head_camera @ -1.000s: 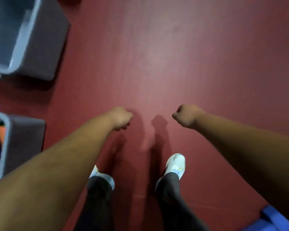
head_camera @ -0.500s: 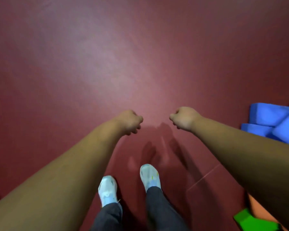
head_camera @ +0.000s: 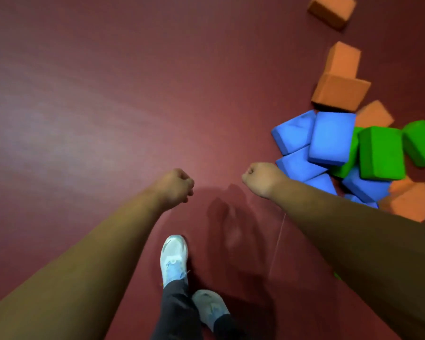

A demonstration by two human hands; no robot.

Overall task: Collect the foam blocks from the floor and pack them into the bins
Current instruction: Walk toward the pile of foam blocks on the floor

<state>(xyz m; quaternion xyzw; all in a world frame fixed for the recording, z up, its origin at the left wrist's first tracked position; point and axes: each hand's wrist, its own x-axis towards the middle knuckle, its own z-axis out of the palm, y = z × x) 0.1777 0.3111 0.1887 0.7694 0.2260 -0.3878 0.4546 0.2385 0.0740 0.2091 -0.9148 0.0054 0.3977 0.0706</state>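
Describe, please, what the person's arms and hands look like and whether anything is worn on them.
The left forearm and right forearm are bare, with no sleeve in view. The left hand and right hand wear no gloves, and no watch, bracelet or ring shows.

Rightmost green block, apparently partly off-frame

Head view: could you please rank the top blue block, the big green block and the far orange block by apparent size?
1. top blue block and big green block: they look alike, so tied.
2. far orange block: looks smallest, but it lies farther off, so unsure.
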